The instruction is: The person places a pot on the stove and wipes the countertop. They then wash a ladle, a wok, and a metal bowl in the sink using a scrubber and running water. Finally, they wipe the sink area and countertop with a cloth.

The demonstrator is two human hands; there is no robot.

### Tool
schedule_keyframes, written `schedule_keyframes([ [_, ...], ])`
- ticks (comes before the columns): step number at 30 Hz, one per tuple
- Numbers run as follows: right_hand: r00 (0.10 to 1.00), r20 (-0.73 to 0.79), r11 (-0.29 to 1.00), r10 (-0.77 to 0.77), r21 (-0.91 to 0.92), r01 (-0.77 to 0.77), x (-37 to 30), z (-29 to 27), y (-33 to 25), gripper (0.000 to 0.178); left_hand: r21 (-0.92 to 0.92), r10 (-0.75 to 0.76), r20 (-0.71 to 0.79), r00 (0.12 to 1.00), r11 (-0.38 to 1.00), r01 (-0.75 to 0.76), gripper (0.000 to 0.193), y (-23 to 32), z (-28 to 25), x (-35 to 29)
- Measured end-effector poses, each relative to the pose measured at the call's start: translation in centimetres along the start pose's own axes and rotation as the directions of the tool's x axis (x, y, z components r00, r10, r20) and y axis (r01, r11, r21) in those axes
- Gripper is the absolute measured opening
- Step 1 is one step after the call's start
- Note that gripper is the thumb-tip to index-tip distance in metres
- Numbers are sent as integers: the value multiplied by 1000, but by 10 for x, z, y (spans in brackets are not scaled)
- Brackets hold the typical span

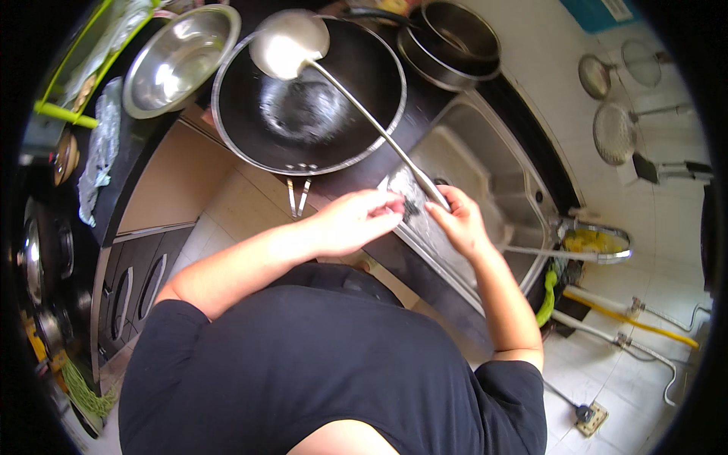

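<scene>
My right hand [461, 220] is closed around the handle end of a long metal ladle [364, 114], at the near edge of the sink. The ladle slants up to the left, its round, shiny bowl [290, 44] hanging over a large black wok [326, 144]. My left hand [360, 218] has its fingers drawn together beside the handle. At its fingertips shows a small dark tuft [410, 209], its kind unclear. Wet, shiny marks lie inside the wok, whose handle [299, 197] points toward me.
The steel sink [455, 159] lies to the right, with a faucet spout [542, 252] reaching over it. Dark pots [449, 45] stand beyond the wok; a metal basin [182, 62] stands left of it. Strainers [614, 133] hang on the right wall above a basket [599, 243].
</scene>
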State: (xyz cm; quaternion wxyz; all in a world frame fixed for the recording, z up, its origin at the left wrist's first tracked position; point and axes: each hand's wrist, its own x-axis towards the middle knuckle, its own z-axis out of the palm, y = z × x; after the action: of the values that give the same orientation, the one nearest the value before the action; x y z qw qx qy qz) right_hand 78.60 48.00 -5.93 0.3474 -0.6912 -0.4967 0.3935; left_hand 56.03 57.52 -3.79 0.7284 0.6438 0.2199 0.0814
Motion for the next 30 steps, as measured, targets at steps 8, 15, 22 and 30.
schedule_keyframes([
  [8, 964, 2, 929, -266, 267, 255, -26, 8, 4, 27, -296, 207, -290, 934, 909, -293, 15, 3, 43, 39],
  [15, 978, 155, 887, 143, -458, -57, 17, 8, 150, 40, -273, -39, -131, 991, 962, 1, 14, 7, 57, 36],
  [22, 929, 357, 800, 92, -583, 144, 42, 50, 247, 30, -256, -355, 159, 921, 886, 386, 14, 3, 91, 47],
  [30, 883, -107, 658, 456, -628, -416, -82, -98, 327, 45, -232, -615, 342, 711, 678, 698, 20, -44, 102, 124],
])
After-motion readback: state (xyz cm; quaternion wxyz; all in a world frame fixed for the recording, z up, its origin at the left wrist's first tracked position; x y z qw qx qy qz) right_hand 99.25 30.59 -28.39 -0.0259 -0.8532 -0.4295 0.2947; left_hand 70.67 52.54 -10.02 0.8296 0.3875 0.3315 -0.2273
